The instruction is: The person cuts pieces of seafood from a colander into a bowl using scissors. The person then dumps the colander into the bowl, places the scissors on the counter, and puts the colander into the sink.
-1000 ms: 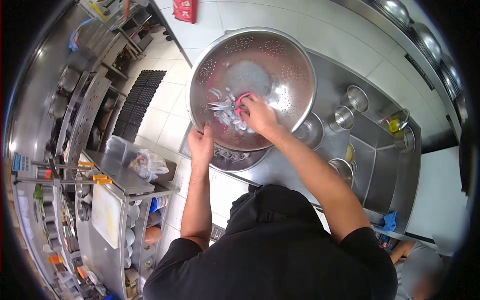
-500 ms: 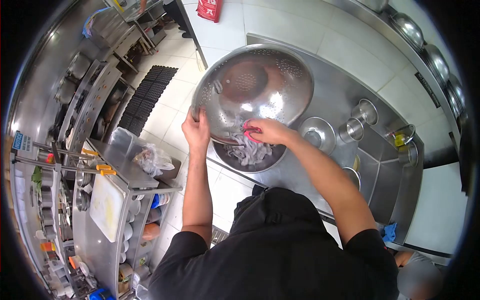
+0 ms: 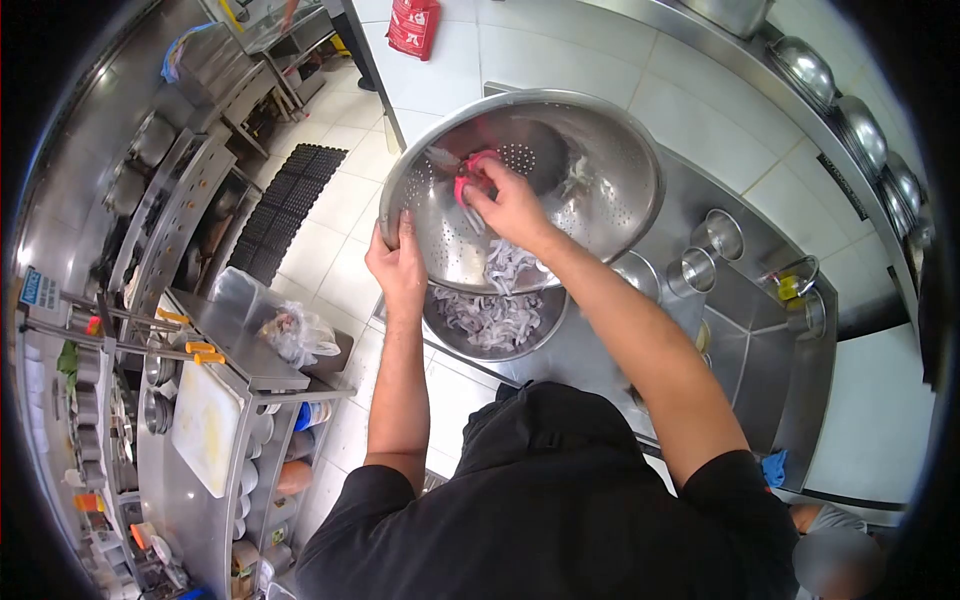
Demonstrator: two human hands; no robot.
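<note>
My left hand (image 3: pixel 398 262) grips the near left rim of a large steel colander (image 3: pixel 610 200), tilted over a metal bowl (image 3: pixel 440 333). Inside the colander, my right hand (image 3: pixel 508 205) is closed around red-handled scissors (image 3: pixel 464 190). Grey-white strips (image 3: pixel 510 262), which look like cut squid, hang at the colander's lower edge. More squid strips (image 3: pixel 500 322) fill the bowl below. A few bits cling to the colander's wall, and one pale piece (image 3: pixel 440 157) lies close to the scissors.
Steel pots (image 3: pixel 692 270) and a partly hidden round bowl (image 3: pixel 640 272) stand on the steel counter (image 3: pixel 680 190) at right, beside a sink (image 3: pixel 760 370). At left are a cutting board (image 3: pixel 207 425) and a bagged item (image 3: pixel 300 335). Another person (image 3: pixel 835 545) is at the lower right.
My right hand has moved up and left, deeper into the colander, with the scissors. The colander has shifted slightly right, and more squid strips show in the bowl.
</note>
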